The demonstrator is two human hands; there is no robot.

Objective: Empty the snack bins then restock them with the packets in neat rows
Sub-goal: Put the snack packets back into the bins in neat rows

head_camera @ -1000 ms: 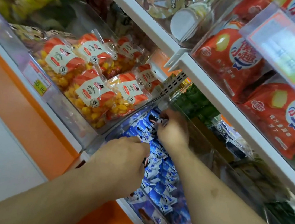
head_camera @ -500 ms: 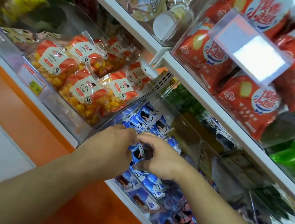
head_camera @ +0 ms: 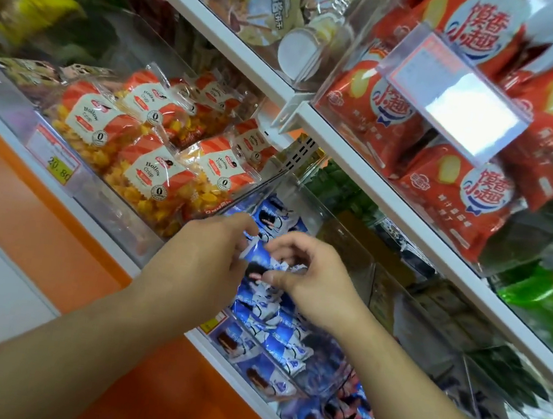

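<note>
— Two hands over the clear bin (head_camera: 316, 210)?
— Yes. The left hand (head_camera: 200, 262) and the right hand (head_camera: 315, 279) meet above it, fingers curled and pinching one blue packet (head_camera: 258, 253) between them.
— How many packets lie below?
— Many blue ones, in the bin; I cannot count them.

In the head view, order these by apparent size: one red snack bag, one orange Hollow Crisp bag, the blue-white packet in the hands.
1. Red snack bag.
2. Orange Hollow Crisp bag.
3. Blue-white packet, partly hidden by hands.
</note>
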